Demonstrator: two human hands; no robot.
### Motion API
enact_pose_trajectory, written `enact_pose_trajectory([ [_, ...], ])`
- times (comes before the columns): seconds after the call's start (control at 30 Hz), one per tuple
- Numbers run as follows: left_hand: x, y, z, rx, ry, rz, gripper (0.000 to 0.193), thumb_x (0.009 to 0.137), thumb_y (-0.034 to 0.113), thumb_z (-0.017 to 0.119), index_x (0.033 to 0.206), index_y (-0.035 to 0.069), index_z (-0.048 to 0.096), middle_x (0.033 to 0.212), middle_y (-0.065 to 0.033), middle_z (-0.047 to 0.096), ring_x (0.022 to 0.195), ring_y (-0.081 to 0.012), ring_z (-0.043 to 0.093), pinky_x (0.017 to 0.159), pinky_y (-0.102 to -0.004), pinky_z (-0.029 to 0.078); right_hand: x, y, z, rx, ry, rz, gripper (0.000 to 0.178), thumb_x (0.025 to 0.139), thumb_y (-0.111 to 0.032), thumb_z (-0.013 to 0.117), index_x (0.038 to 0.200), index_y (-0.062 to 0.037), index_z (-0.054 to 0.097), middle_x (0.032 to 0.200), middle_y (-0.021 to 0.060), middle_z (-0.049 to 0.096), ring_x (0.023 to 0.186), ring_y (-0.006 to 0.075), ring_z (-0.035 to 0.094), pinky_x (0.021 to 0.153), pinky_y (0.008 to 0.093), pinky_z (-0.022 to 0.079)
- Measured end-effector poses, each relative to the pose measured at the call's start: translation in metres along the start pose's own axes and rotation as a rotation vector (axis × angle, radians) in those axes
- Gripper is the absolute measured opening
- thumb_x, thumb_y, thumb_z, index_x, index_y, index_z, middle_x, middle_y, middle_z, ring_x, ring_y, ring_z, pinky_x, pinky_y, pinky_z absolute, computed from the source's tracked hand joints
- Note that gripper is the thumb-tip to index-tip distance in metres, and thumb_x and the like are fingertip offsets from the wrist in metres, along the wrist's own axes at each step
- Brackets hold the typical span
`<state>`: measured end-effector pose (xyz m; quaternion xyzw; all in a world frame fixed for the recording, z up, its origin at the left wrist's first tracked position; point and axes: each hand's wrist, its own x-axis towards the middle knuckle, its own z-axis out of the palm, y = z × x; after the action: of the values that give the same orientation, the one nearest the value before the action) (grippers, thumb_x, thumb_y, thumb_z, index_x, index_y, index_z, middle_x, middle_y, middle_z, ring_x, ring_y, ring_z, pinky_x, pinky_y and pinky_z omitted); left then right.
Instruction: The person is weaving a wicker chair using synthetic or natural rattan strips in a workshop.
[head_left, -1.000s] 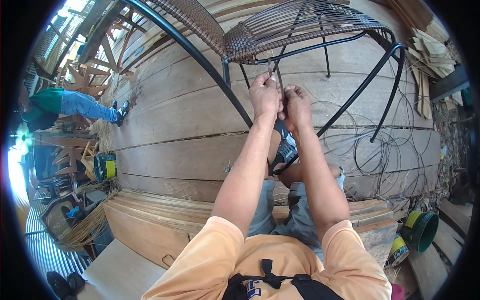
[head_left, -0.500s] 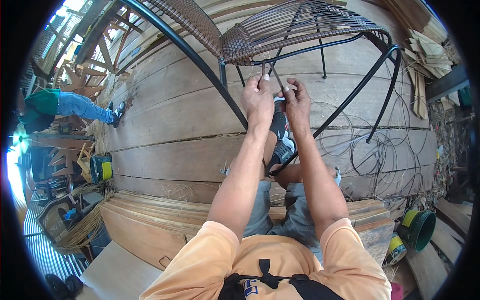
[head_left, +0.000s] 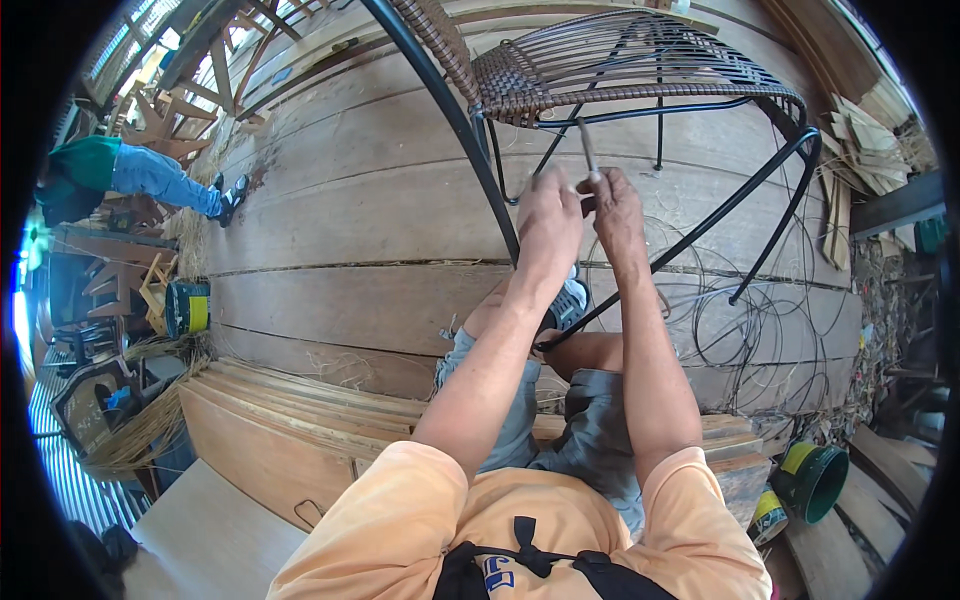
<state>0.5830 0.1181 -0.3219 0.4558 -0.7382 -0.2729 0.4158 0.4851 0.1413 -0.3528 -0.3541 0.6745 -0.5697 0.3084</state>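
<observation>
A chair with a black metal frame (head_left: 716,200) and a seat (head_left: 512,88) woven of brown strands stands in front of me. From the front edge of its seat a narrow brown strip (head_left: 586,146) runs down toward me. My right hand (head_left: 618,222) is closed on the lower end of this strip, between thumb and fingers. Close beside it, my left hand (head_left: 548,225) is curled and smeared by motion; what it holds is hidden. Both hands are just below the seat edge, over the wooden floor.
Loose dark strands (head_left: 745,320) lie coiled on the floor at the right. A green bucket (head_left: 812,482) is at the lower right, another bucket (head_left: 187,308) at the left. Another person's jeans (head_left: 165,180) show at the far left. Stacked boards (head_left: 300,420) lie by my legs.
The chair appears shifted right in view. My left hand has left the strip near the seat edge and come down beside my right hand, which still holds a strip.
</observation>
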Motion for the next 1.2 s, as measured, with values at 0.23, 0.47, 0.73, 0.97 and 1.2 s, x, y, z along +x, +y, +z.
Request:
enact_pose_trajectory([
  [0.23,0.047,-0.005,0.024,-0.913,-0.364,-0.809,0.018,0.088,0.018,0.049,0.092,0.003,0.058,0.076,-0.0043,0.058,0.055,-0.0112,0.051,0.040,-0.0250,0.039,-0.023,-0.023,-0.005,0.487,-0.059,0.210,0.019,0.092,-0.020,0.048,0.086,-0.0028,0.055,0.069,0.0023,0.056,0.055,0.0092,0.048,0.049,0.0234,0.040],
  [0.47,0.030,-0.022,0.029,-0.675,-0.071,-0.643,0.019,0.090,0.018,0.047,0.088,0.002,0.058,0.071,-0.0015,0.054,0.054,-0.0092,0.047,0.050,-0.0241,0.040,-0.030,-0.033,-0.059,-0.318,-0.341,-0.043,0.014,0.086,-0.015,0.057,0.083,-0.0008,0.058,0.059,-0.0021,0.047,0.052,0.0073,0.039,0.049,0.0248,0.034],
  [0.73,0.008,-0.008,0.027,-0.908,-0.004,-0.795,0.020,0.092,0.021,0.043,0.086,0.004,0.049,0.060,0.0005,0.045,0.044,-0.0067,0.037,0.038,-0.0227,0.028,0.046,-0.008,-0.014,-0.739,-0.078,-0.216,0.018,0.079,-0.017,0.059,0.086,-0.0005,0.057,0.081,0.0245,0.057,0.080,0.0409,0.055,0.071,0.0422,0.045],
  [0.97,0.006,-0.009,0.026,-0.972,-0.092,-1.075,0.018,0.091,0.025,0.046,0.083,0.009,0.048,0.059,0.0026,0.043,0.039,-0.0061,0.033,0.031,-0.0219,0.023,0.042,-0.007,0.012,0.643,-0.108,0.338,0.009,0.088,-0.007,0.050,0.096,-0.0056,0.051,0.076,0.0071,0.058,0.063,0.0163,0.059,0.054,0.0259,0.050],
  [1.2,0.016,-0.013,0.037,-0.119,0.156,-0.206,0.021,0.090,0.015,0.041,0.102,0.001,0.050,0.081,-0.0253,0.061,0.078,-0.0384,0.061,0.064,-0.0465,0.047,0.032,0.008,0.020,0.902,-0.125,0.431,0.010,0.085,-0.001,0.052,0.094,-0.0042,0.053,0.081,0.0052,0.058,0.076,0.0161,0.057,0.068,0.0252,0.047],
])
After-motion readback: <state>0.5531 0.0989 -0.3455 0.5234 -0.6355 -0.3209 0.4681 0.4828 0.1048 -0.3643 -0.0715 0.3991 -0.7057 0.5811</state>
